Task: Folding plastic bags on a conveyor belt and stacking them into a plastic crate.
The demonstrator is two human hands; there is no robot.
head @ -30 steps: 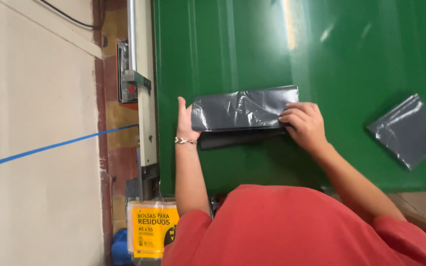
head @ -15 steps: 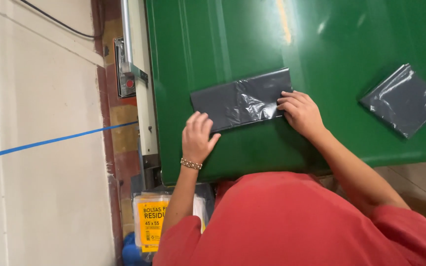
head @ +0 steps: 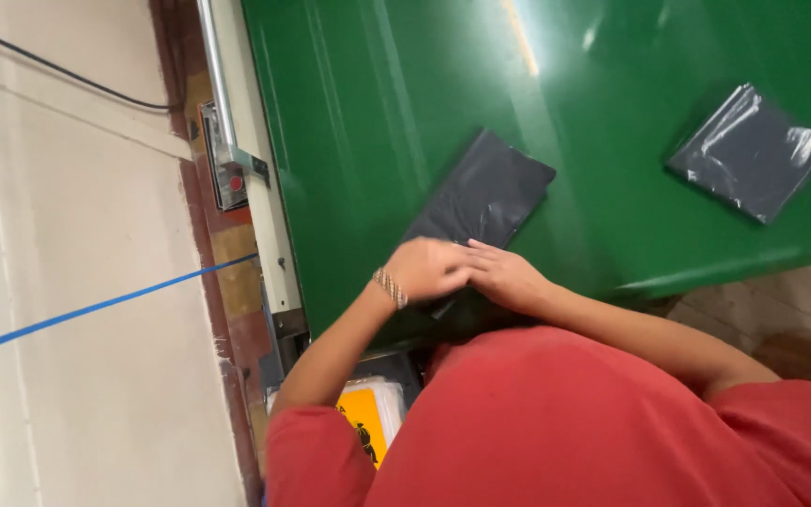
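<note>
Folded grey bag [head: 485, 192] under both hands [head: 469, 272]

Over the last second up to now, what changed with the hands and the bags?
Both hands came together at the near end of the dark grey folded plastic bag: the left hand moved in from its left edge to meet the right hand. The bag now lies more slanted. The second grey plastic bag still lies untouched on the green table.

Both hands [head: 466, 272] on folded bag [head: 485, 192] (grey)
</note>
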